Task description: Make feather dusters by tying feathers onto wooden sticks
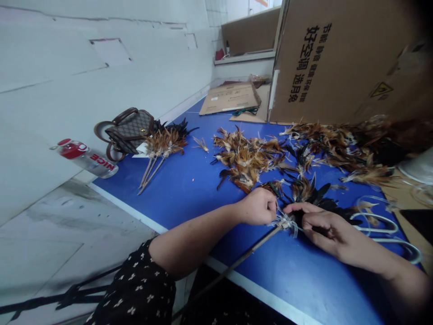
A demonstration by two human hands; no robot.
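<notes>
While a few feathered sticks [162, 146] lie by the bag [130, 128] at left of the frame, looking complete, another stick [260, 243] slants from bottom centre up to a pale knot [284, 223] right of centre, and this one seems only partly bound. The left hand [259, 207] is clenched beside the knot, apparently gripping a clear tie [295, 229]; the right hand [329, 230], opposite, seems to pinch the same tie between curled fingers and thumb. Loose ends stick out around the knot, so the tying looks unfinished. Dark feathers [320, 195] spread just beyond it, though whether they are fixed to the stick I cannot tell. Much appears left to use: brown feathers [248, 158] lie heaped at mid-frame, with more at upper right, below the carton [324, 58]
</notes>
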